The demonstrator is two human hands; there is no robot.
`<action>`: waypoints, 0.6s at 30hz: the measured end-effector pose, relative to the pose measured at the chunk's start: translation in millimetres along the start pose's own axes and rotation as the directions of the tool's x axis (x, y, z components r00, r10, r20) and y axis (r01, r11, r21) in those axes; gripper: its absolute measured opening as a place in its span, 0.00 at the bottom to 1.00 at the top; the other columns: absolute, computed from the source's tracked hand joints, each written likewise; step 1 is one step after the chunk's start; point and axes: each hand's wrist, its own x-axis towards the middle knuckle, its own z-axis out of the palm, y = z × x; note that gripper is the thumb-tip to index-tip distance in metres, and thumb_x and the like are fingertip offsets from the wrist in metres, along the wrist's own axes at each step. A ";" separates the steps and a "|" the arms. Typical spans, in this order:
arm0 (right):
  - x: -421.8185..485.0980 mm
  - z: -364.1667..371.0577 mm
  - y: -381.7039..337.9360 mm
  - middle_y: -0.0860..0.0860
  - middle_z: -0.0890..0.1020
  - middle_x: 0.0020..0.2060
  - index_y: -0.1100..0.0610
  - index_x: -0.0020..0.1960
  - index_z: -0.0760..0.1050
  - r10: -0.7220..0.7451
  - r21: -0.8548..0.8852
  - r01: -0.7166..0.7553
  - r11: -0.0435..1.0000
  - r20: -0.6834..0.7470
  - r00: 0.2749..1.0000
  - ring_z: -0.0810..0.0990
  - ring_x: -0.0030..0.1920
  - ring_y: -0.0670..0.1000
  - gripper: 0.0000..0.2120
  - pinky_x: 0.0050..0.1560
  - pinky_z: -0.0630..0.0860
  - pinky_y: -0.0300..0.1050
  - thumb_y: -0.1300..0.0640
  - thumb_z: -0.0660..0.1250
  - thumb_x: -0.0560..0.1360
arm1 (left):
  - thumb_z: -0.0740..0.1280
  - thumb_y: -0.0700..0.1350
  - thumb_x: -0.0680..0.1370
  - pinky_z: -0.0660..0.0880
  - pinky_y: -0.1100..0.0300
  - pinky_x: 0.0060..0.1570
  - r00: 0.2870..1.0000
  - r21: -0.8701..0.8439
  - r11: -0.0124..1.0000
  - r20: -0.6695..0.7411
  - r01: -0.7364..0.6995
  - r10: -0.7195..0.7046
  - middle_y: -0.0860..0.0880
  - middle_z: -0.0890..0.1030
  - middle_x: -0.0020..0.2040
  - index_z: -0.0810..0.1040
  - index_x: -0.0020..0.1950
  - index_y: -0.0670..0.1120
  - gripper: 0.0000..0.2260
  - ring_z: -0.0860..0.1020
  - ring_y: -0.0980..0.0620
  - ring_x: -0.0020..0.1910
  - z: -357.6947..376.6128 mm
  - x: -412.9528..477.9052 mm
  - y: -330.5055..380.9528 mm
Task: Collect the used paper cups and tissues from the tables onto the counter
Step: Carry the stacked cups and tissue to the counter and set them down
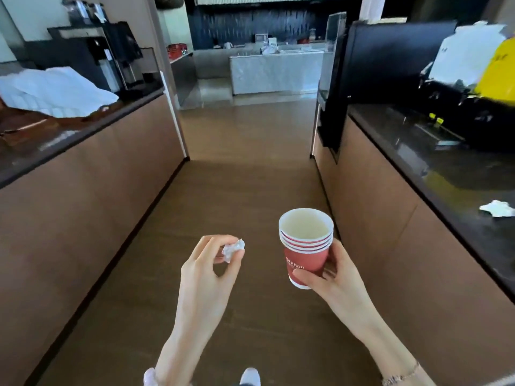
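— What are you carrying?
— My left hand (207,264) pinches a crumpled tissue (233,249); my right hand (327,274) grips stacked cups (306,246), lower centre.
— Next?
— Probably setting both on the counter (446,174) at right, beside another tissue (498,208).

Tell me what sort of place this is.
Most likely a café or hotel lounge service area: a coffee machine stands on the left counter, a second dark-topped counter faces it across the aisle, and the right hand holds a stack of branded red paper cups.
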 end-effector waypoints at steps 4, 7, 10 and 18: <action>66.2 -6.6 5.7 0.44 0.82 0.50 0.48 0.60 0.70 -0.005 -0.014 0.004 1.000 -0.122 0.993 0.81 0.50 0.40 0.29 0.43 0.76 0.30 0.67 0.75 0.65 | 0.70 0.39 0.74 0.74 0.69 0.45 0.994 -0.067 0.995 0.068 -0.077 0.081 0.58 0.80 0.46 0.79 0.45 0.50 0.06 0.79 0.55 0.44 42.8 78.8 -26.6; 119.2 -12.7 7.2 0.43 0.83 0.50 0.47 0.60 0.71 -0.004 -0.019 0.000 1.000 -0.231 0.973 0.81 0.51 0.42 0.29 0.45 0.77 0.32 0.66 0.76 0.65 | 0.69 0.39 0.74 0.73 0.69 0.44 0.981 -0.137 0.982 0.131 -0.128 0.146 0.57 0.80 0.45 0.79 0.44 0.49 0.05 0.79 0.53 0.45 71.4 141.8 -42.1; 167.2 -17.8 3.6 0.42 0.82 0.50 0.44 0.58 0.71 -0.006 -0.032 -0.005 0.999 -0.323 0.946 0.81 0.51 0.41 0.29 0.46 0.77 0.32 0.65 0.76 0.65 | 0.70 0.39 0.74 0.74 0.67 0.45 0.958 -0.187 0.963 0.175 -0.194 0.227 0.58 0.80 0.45 0.79 0.45 0.49 0.06 0.79 0.54 0.46 100.4 200.6 -53.4; 248.0 -57.5 3.9 0.37 0.82 0.49 0.42 0.56 0.70 0.013 -0.019 -0.028 0.999 -0.532 0.847 0.81 0.51 0.41 0.29 0.45 0.78 0.33 0.66 0.76 0.65 | 0.70 0.40 0.74 0.75 0.65 0.45 0.880 -0.345 0.910 0.326 -0.229 0.345 0.58 0.80 0.46 0.79 0.46 0.50 0.05 0.79 0.55 0.45 201.2 299.4 -58.3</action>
